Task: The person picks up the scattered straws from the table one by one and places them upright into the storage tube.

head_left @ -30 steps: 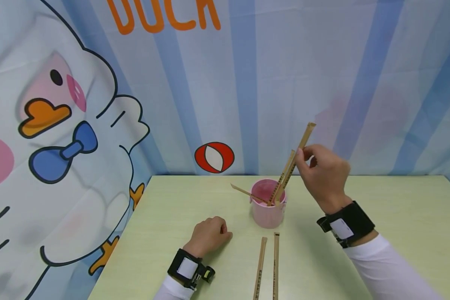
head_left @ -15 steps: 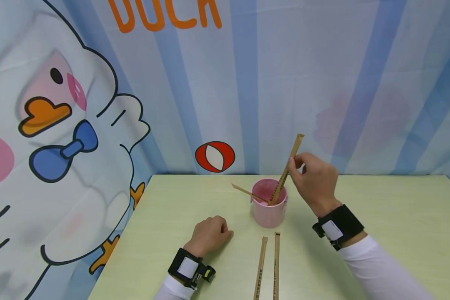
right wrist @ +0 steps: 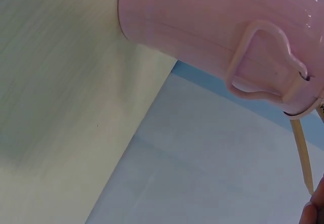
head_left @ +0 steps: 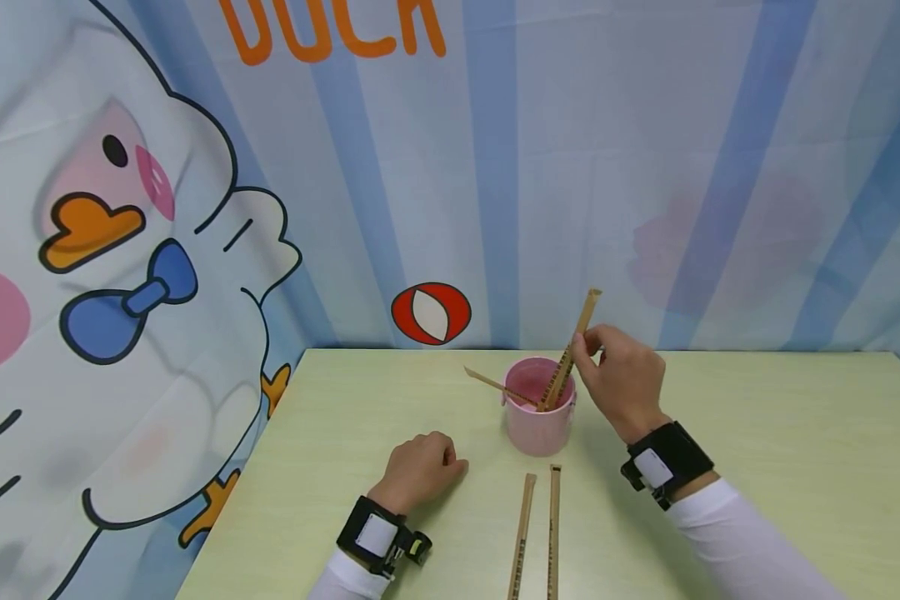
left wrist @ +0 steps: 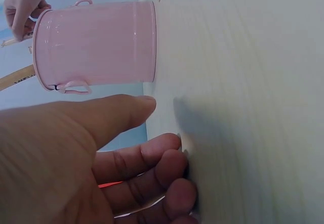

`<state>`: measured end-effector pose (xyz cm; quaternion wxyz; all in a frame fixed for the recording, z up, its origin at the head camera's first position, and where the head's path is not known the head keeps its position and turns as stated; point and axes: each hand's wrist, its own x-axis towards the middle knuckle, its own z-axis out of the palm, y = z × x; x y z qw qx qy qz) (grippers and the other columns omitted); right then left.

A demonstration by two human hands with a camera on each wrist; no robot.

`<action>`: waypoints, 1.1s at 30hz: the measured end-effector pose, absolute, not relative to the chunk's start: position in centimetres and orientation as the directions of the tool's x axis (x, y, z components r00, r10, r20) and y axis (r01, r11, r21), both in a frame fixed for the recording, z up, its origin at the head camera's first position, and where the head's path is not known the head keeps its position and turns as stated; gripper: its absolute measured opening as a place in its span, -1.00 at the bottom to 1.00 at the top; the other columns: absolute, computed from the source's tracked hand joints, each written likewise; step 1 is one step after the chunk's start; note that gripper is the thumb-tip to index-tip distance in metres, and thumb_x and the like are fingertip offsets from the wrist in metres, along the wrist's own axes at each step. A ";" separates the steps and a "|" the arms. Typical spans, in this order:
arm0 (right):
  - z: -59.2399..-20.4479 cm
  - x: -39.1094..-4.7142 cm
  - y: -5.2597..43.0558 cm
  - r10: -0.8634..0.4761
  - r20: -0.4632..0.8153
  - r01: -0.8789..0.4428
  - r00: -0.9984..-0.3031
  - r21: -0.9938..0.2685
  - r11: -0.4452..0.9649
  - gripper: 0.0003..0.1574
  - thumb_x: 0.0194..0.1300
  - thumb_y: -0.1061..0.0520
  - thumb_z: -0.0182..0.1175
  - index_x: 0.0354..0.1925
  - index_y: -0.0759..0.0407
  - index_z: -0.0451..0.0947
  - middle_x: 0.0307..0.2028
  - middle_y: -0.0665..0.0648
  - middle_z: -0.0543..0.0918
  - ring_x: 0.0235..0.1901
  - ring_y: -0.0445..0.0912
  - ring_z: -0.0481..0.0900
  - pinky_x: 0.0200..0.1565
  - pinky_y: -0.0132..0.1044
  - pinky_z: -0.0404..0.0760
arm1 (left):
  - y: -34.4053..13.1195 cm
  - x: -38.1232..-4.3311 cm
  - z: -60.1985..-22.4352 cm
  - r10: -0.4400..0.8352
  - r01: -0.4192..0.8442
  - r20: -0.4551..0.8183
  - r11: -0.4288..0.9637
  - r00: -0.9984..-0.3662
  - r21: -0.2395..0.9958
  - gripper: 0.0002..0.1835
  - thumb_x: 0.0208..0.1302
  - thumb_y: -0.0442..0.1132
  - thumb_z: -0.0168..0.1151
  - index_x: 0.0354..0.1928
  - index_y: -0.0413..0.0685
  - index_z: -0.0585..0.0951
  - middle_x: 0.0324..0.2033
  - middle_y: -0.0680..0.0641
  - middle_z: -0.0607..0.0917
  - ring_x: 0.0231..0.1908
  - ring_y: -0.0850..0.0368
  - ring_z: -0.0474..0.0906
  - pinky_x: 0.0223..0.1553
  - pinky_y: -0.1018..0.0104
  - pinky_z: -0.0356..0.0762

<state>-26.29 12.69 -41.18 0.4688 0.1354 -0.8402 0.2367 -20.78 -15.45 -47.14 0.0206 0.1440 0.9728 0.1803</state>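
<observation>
My right hand (head_left: 621, 379) pinches a slim brown stick (head_left: 587, 312) with black print, seemingly in a paper wrapper. The stick slants down into a pink bucket (head_left: 537, 433), its lower end inside the rim. Another such stick (head_left: 491, 383) leans out over the bucket's left side, and one more overlaps the held stick within the bucket. In the right wrist view, fingertips (right wrist: 316, 208) show at the lower right corner, below the bucket's looped handle lug. My left hand (head_left: 418, 471) rests on the table left of the bucket, holding nothing, fingers loosely curled in the left wrist view.
Two more brown sticks, a left one (head_left: 521, 537) and a right one (head_left: 553, 533), lie nearly parallel on the table (head_left: 795, 467) in front of the bucket. Behind the table's far edge hangs a striped blue cloth (head_left: 570, 167) with a cartoon duck.
My right hand has come down and to the left, lowering the pinched stick further into the bucket. The left hand, the bucket and the sticks on the table stay put.
</observation>
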 end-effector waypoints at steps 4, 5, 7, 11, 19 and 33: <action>-41.7 -26.3 12.7 0.000 0.832 -0.428 -0.556 -0.286 0.857 -0.73 0.21 0.01 0.17 -0.49 0.18 0.55 -0.62 0.10 0.57 -0.76 -0.16 0.29 -0.73 -0.26 0.19 | -15.4 -20.8 -47.1 0.284 0.269 0.010 0.895 -0.959 0.357 -0.68 0.17 0.02 0.20 -0.64 0.08 0.45 -0.72 0.14 0.40 -0.64 0.25 0.32 -0.58 0.30 0.28; -41.8 -26.3 12.7 0.001 0.828 -0.422 -0.561 -0.288 0.860 -0.72 0.21 0.01 0.17 -0.49 0.18 0.55 -0.62 0.10 0.57 -0.76 -0.16 0.30 -0.73 -0.27 0.19 | -15.4 -20.8 -47.1 0.284 0.269 0.011 0.895 -0.959 0.357 -0.68 0.17 0.02 0.20 -0.64 0.08 0.45 -0.72 0.14 0.40 -0.64 0.25 0.32 -0.57 0.30 0.28; -42.0 -26.3 12.6 0.002 0.820 -0.413 -0.573 -0.290 0.863 -0.71 0.21 0.00 0.17 -0.49 0.18 0.55 -0.62 0.10 0.57 -0.76 -0.15 0.31 -0.72 -0.26 0.21 | -15.4 -20.7 -47.1 0.285 0.271 0.016 0.893 -0.958 0.358 -0.68 0.16 0.01 0.20 -0.65 0.08 0.45 -0.72 0.14 0.40 -0.64 0.24 0.32 -0.58 0.30 0.28; -42.4 -26.3 12.6 0.004 0.808 -0.400 -0.590 -0.297 0.867 -0.71 0.21 -0.01 0.17 -0.49 0.17 0.55 -0.62 0.09 0.57 -0.74 -0.13 0.34 -0.71 -0.26 0.24 | -15.3 -20.6 -47.0 0.285 0.275 0.025 0.895 -0.958 0.352 -0.69 0.16 0.00 0.21 -0.64 0.07 0.44 -0.71 0.13 0.41 -0.64 0.24 0.32 -0.58 0.30 0.28; -43.1 -26.5 12.6 0.016 0.798 -0.398 -0.603 -0.318 0.861 -0.71 0.21 -0.01 0.15 -0.52 0.15 0.54 -0.65 0.09 0.57 -0.76 -0.15 0.31 -0.72 -0.23 0.21 | -15.2 -20.6 -47.0 0.284 0.280 0.042 0.896 -0.958 0.344 -0.67 0.15 0.00 0.22 -0.66 0.07 0.44 -0.72 0.14 0.40 -0.65 0.25 0.32 -0.58 0.30 0.28; -42.8 -26.3 12.6 0.039 0.750 -0.364 -0.661 -0.365 0.857 -0.68 0.21 -0.02 0.15 -0.53 0.16 0.54 -0.66 0.09 0.56 -0.74 -0.12 0.34 -0.69 -0.21 0.26 | -15.2 -20.7 -47.0 0.274 0.268 0.031 0.900 -0.961 0.344 -0.68 0.14 -0.02 0.22 -0.68 0.08 0.44 -0.74 0.14 0.40 -0.66 0.24 0.33 -0.59 0.29 0.29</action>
